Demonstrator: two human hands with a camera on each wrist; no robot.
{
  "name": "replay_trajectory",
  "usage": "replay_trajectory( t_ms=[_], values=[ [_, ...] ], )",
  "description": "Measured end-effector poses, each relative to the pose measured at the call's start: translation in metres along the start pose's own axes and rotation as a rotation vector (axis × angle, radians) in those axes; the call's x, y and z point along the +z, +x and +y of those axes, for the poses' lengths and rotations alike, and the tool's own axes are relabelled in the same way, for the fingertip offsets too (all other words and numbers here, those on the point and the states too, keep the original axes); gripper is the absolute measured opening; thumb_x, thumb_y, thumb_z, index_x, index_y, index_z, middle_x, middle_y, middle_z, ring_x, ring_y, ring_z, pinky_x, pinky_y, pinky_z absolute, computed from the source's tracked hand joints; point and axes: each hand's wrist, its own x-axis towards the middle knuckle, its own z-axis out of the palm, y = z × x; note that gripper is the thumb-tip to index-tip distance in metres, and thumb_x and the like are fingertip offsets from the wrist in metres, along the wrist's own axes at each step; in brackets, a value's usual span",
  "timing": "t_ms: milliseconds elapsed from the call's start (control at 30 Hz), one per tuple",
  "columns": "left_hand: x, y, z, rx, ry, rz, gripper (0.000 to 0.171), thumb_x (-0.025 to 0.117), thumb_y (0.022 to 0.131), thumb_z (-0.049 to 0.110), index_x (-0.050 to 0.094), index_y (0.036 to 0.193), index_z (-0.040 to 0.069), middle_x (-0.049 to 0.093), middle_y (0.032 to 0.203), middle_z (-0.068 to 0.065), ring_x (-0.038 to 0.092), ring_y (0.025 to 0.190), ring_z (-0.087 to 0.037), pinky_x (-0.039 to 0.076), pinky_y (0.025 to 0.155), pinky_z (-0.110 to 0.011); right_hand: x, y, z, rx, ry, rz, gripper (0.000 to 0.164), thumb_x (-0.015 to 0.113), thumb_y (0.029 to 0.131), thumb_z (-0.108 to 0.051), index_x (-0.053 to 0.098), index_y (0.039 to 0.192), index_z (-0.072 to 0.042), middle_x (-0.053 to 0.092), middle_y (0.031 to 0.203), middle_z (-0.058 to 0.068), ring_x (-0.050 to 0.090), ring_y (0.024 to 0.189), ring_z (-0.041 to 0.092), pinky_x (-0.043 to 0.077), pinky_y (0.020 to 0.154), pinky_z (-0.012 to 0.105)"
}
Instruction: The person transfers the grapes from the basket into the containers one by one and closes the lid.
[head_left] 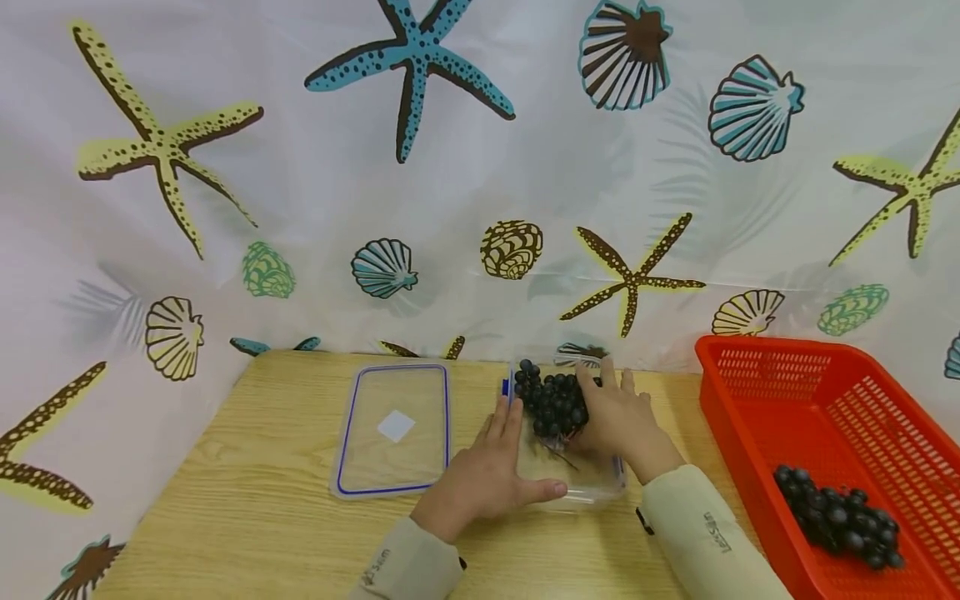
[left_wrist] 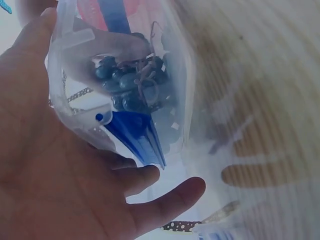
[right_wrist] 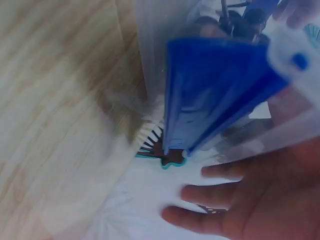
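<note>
A clear plastic container (head_left: pixel 581 497) with blue side latches stands on the table, a bunch of dark grapes (head_left: pixel 551 404) inside it. My left hand (head_left: pixel 483 479) lies along the container's left side, fingers extended and thumb reaching over the front part. In the left wrist view, those fingers spread beside a hanging blue latch (left_wrist: pixel 134 132). My right hand (head_left: pixel 618 421) is over the container's right side, next to the grapes. Its fingers stretch outside the wall near the other blue latch (right_wrist: pixel 215 90) in the right wrist view. The thumb's contact with the grapes is hidden.
A clear lid (head_left: pixel 375 467) with a blue seal and a white square lies left of the container. At the right stands a red basket (head_left: pixel 738 467) holding another bunch of dark grapes (head_left: pixel 836 517). A sea-patterned cloth (head_left: pixel 450 192) hangs behind the wooden table (head_left: pixel 247 500).
</note>
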Motion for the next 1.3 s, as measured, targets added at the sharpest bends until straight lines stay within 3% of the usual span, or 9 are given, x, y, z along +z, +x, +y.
replay_trajectory(
  t_ms=[133, 233, 333, 433, 633, 800, 867, 1033, 1300],
  values=[
    [-0.004, -0.001, 0.003, 0.025, 0.003, -0.016, 0.116, 0.061, 0.087, 0.073, 0.002, 0.163, 0.009, -0.007, 0.167, -0.014, 0.009, 0.152, -0.037, 0.039, 0.104, -0.061, -0.002, 0.009, 0.0, 0.029, 0.048, -0.051, 0.119, 0.093, 0.075, -0.028, 0.016, 0.161, 0.0, -0.001, 0.161, 0.037, 0.065, 0.094, 0.043, 0.053, 0.071, 0.049],
    [-0.007, -0.002, 0.003, 0.037, 0.016, -0.024, 0.114, 0.061, 0.089, 0.071, 0.002, 0.163, 0.008, -0.008, 0.167, -0.014, 0.005, 0.152, -0.036, 0.035, 0.106, -0.064, -0.002, 0.012, -0.003, 0.032, 0.027, -0.044, 0.11, 0.092, 0.077, -0.02, 0.022, 0.158, 0.004, 0.002, 0.158, 0.041, 0.062, 0.063, 0.028, 0.051, 0.058, 0.041],
    [-0.009, -0.002, 0.002, 0.035, 0.031, -0.027, 0.113, 0.061, 0.089, 0.07, 0.002, 0.163, 0.007, -0.008, 0.167, -0.014, 0.003, 0.152, -0.035, 0.031, 0.107, -0.065, -0.001, 0.014, -0.006, 0.033, -0.014, -0.028, 0.101, 0.089, 0.08, -0.016, 0.027, 0.157, 0.004, 0.008, 0.156, 0.043, 0.059, 0.058, 0.026, 0.05, 0.054, 0.041],
    [-0.01, 0.0, 0.001, 0.033, 0.032, -0.022, 0.113, 0.061, 0.09, 0.07, 0.003, 0.163, 0.006, -0.007, 0.167, -0.016, 0.003, 0.152, -0.036, 0.03, 0.11, -0.062, -0.001, 0.016, -0.006, 0.019, -0.014, -0.035, 0.107, 0.089, 0.08, -0.024, 0.022, 0.159, 0.002, 0.008, 0.157, 0.042, 0.063, 0.064, 0.03, 0.053, 0.059, 0.044],
    [-0.006, 0.002, -0.002, 0.024, -0.004, -0.035, 0.113, 0.061, 0.089, 0.07, 0.001, 0.163, 0.008, -0.009, 0.167, -0.016, 0.005, 0.152, -0.039, 0.03, 0.111, -0.059, -0.025, 0.002, 0.0, 0.035, 0.054, -0.185, 0.128, 0.093, 0.075, -0.03, 0.002, 0.165, -0.016, 0.0, 0.161, 0.037, 0.067, 0.078, 0.033, 0.054, 0.072, 0.049],
    [-0.003, 0.001, -0.005, 0.014, -0.021, -0.036, 0.114, 0.062, 0.088, 0.07, 0.0, 0.164, 0.011, -0.011, 0.167, -0.013, 0.007, 0.152, -0.038, 0.034, 0.108, -0.06, -0.069, -0.032, 0.006, -0.013, 0.019, -0.211, 0.105, 0.085, 0.084, -0.021, 0.018, 0.164, -0.014, 0.024, 0.157, 0.036, 0.062, 0.11, 0.047, 0.053, 0.084, 0.056],
    [-0.002, 0.002, -0.008, 0.007, -0.036, -0.036, 0.115, 0.062, 0.087, 0.071, -0.001, 0.164, 0.013, -0.012, 0.167, -0.011, 0.007, 0.152, -0.037, 0.035, 0.107, -0.06, -0.085, -0.046, 0.014, -0.071, 0.033, -0.189, 0.091, 0.08, 0.088, -0.022, 0.027, 0.161, -0.009, 0.035, 0.153, 0.034, 0.049, 0.128, 0.049, 0.047, 0.095, 0.059],
    [0.0, 0.003, -0.012, 0.0, -0.072, -0.041, 0.116, 0.063, 0.086, 0.072, -0.002, 0.164, 0.015, -0.014, 0.167, -0.01, 0.01, 0.151, -0.038, 0.034, 0.108, -0.061, -0.114, -0.075, 0.055, -0.178, 0.136, -0.112, 0.07, 0.069, 0.098, -0.027, 0.038, 0.156, -0.002, 0.041, 0.152, 0.028, 0.035, 0.139, 0.05, 0.032, 0.107, 0.064],
    [-0.001, -0.001, -0.011, 0.001, -0.096, -0.04, 0.118, 0.065, 0.086, 0.07, -0.002, 0.164, 0.015, -0.015, 0.167, -0.011, 0.013, 0.15, -0.039, 0.034, 0.109, -0.059, -0.119, -0.086, 0.146, -0.099, 0.066, -0.065, 0.06, 0.07, 0.096, -0.02, 0.048, 0.146, 0.005, 0.049, 0.142, 0.032, 0.046, 0.126, 0.053, 0.039, 0.098, 0.068]
  ],
)
